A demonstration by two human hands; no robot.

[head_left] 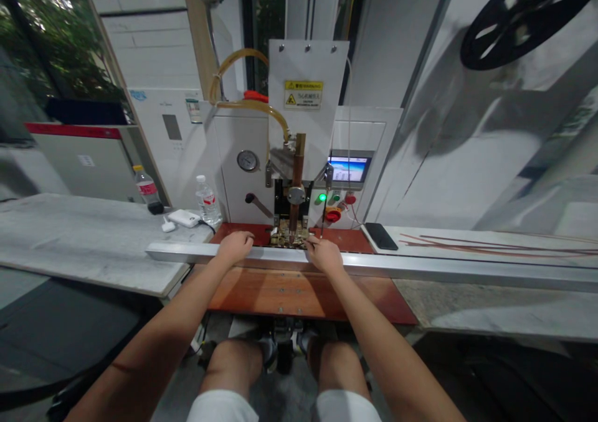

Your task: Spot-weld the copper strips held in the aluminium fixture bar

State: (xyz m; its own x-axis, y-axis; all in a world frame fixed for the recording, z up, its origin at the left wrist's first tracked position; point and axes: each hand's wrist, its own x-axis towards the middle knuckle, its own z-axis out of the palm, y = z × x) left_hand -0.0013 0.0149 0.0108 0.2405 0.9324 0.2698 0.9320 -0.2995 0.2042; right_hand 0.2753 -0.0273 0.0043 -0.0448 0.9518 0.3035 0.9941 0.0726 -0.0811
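Note:
A long silvery metal bar [443, 269] lies crosswise in front of me, over a reddish-brown board [299, 294]. My left hand [235, 248] rests on the bar left of the machine's middle, its fingers curled over the far edge. Closer to the brass-coloured fixture [280, 235], my right hand [326, 255] also lies on the bar, thumb and forefinger pinched together. What the pinch holds is too small to make out. A copper electrode [294, 216] comes down onto the fixture between my hands. One thin dark rod [324, 213] hangs just beyond my right fingers.
The white machine [308, 67] carries a gauge [247, 160], a lit screen [349, 168] and a red knob [332, 215]. At left stand a cola bottle [148, 188], a water bottle [208, 201] and a white charger [184, 218]. At right lie a phone [380, 236] and thin copper-coloured rods [467, 246].

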